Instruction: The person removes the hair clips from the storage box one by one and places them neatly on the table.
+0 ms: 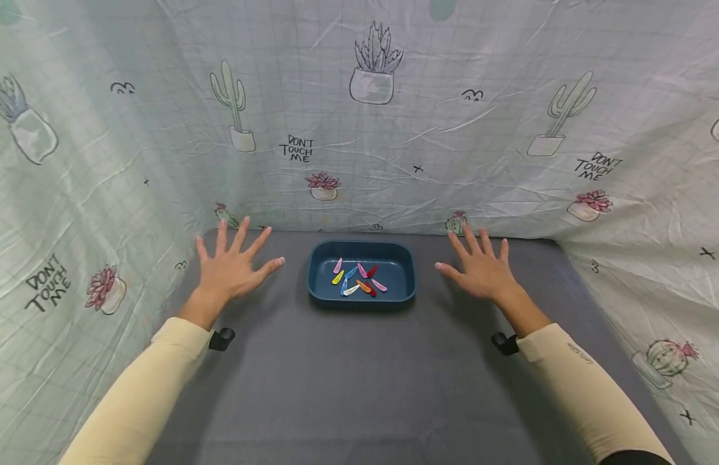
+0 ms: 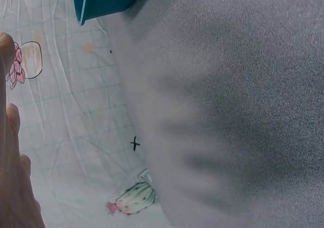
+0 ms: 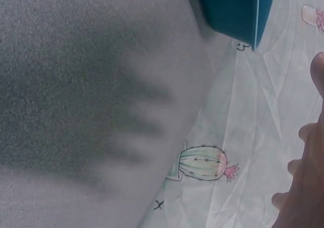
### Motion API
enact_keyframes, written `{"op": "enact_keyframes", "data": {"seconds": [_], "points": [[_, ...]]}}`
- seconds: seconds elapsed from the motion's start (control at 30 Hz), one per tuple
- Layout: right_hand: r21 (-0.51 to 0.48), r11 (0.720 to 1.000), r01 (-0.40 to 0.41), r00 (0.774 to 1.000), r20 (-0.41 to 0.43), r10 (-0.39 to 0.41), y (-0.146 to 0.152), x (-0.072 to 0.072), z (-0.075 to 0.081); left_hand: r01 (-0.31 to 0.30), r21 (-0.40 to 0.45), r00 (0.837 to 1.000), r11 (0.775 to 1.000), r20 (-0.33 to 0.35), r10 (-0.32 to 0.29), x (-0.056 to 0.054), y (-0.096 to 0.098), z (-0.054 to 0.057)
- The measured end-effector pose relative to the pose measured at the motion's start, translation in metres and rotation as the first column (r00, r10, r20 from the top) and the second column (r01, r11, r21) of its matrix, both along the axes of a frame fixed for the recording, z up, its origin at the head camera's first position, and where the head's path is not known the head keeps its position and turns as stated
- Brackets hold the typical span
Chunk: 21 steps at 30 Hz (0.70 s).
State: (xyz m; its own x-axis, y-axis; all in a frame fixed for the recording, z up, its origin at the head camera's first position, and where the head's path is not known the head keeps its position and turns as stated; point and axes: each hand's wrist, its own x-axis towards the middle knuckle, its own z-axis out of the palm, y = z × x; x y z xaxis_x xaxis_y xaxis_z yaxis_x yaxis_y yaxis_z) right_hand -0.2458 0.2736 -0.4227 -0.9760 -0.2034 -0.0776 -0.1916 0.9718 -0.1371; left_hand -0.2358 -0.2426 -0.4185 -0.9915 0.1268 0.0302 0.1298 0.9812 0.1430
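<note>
A dark blue rectangular tray (image 1: 362,302) sits toward the back of the grey table, between the two hands. Several small snap hair clips (image 1: 352,290) lie scattered inside it, in pink, yellow, blue, white, orange and red. To the left of the tray, the left hand (image 1: 230,270) is spread over the table with nothing in it. On the other side the right hand (image 1: 481,268) is spread likewise, also holding nothing. Each wrist view shows a corner of the tray (image 2: 104,3) and part of that hand at the edge.
The grey table (image 1: 359,374) carries soft shadows of both hands. A pale curtain (image 1: 359,135) printed with cacti and lettering hangs behind the table and along both sides. Dark bands sit at both sleeve cuffs.
</note>
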Motion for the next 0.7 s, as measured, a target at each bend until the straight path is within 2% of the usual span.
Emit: {"op": "enact_keyframes", "data": {"seconds": [0.2, 0.7], "points": [[0.002, 1.0, -0.006, 1.0, 0.0, 0.006, -0.004, 0.0, -0.002, 0.004, -0.008, 1.0, 1.0, 0.002, -0.004, 0.0, 0.005, 0.001], [0.003, 1.0, -0.023, 1.0, 0.003, 0.023, -0.01, -0.001, -0.004, 0.017, -0.01, 1.0, 1.0, 0.026, -0.017, -0.004, 0.016, -0.005]]}}
